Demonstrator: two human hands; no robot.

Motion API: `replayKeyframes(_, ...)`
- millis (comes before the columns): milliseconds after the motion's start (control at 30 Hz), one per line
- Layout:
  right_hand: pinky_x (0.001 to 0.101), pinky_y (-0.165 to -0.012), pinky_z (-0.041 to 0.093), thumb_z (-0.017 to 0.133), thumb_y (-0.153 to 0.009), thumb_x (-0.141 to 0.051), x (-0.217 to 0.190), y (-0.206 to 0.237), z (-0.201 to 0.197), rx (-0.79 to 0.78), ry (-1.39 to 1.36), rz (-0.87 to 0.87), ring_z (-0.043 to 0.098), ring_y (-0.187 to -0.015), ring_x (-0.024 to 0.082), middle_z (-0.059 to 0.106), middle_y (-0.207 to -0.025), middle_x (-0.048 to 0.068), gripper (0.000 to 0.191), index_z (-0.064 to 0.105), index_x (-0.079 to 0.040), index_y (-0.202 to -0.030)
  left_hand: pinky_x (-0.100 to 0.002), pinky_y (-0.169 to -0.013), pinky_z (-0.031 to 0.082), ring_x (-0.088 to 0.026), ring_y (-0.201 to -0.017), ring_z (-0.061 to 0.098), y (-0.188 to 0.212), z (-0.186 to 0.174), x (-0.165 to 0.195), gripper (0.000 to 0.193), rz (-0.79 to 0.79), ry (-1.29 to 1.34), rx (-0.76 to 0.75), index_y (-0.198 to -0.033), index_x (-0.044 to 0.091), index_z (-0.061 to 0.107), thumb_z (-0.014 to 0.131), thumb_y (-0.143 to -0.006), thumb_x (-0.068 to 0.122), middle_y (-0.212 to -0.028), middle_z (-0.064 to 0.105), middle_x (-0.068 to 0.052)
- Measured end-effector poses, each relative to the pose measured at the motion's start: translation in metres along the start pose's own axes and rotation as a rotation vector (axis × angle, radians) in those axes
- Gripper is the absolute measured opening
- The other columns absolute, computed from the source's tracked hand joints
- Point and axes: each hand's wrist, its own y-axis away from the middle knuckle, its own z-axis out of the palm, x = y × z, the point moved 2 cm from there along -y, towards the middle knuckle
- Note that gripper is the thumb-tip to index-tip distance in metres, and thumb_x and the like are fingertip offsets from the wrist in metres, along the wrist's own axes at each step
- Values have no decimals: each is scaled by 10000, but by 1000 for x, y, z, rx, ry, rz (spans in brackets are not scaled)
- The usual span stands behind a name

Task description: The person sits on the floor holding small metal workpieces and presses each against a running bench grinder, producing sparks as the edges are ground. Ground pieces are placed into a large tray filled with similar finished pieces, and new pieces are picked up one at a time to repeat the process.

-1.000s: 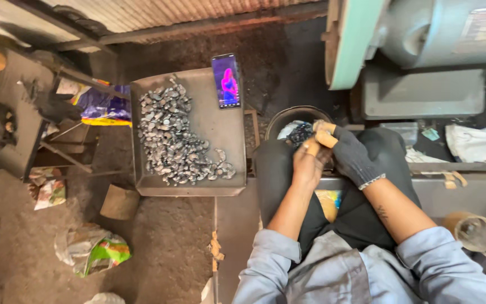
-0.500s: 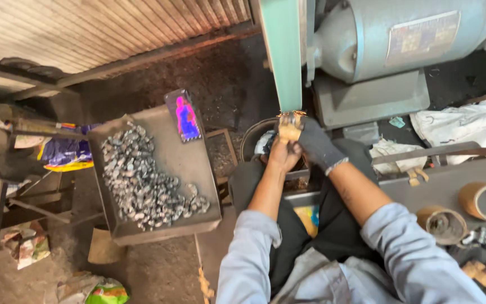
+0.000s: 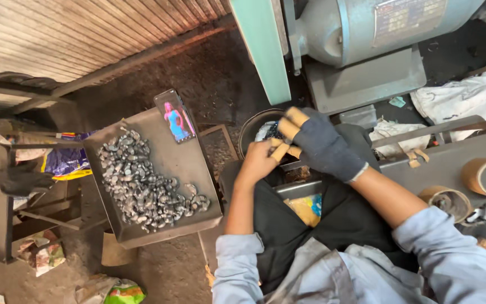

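Gloved in dark knit with taped fingertips, the right hand (image 3: pixel 322 143) closes with the bare left hand (image 3: pixel 258 160) on a small part, hidden between them. Both hover over a dark bowl (image 3: pixel 254 126) at twelve o'clock, near the grinder (image 3: pixel 361 39); a tray (image 3: pixel 181 163) of metal pieces (image 3: pixel 142 188) waits at nine o'clock, within reach.

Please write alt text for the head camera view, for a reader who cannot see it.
A seated person's bare left hand and dark-gloved right hand, its fingertips taped, meet over a round bowl below a grey motor. At left, a metal tray holds small metal pieces and a lit phone.
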Motion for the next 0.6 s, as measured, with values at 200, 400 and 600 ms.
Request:
replayKeyframes(200,349,-687,459,743,-908,-209,57,29,45,335,-1115,876,630,-824,172,707,-936,52,233,713,-24,-1046,-371,-701,591,-241,-766,736,17,48,17,439,210,-114,520,-1306,31,663,764,-913,200,-925,745,-136)
replayKeyframes(400,284,-811,460,729,-969,-226,93,7,85,151,-1443,643,552,-914,119,620,-1035,13,343,628,-32,-1234,-319,-745,541,-177,-868,680,-43,53,-49,435,-92,687,478,-1361,-10,661,701,-989,211,-1041,735,-88)
replayKeyframes(600,318,-907,482,741,-984,-279,94,-15,101,36,-1019,488,513,-1073,117,588,-1138,69,465,556,55,-1249,-331,-903,545,-174,-1007,657,-78,30,-88,395,-11,1266,483,-1362,-23,642,683,-1011,154,-1185,680,-110)
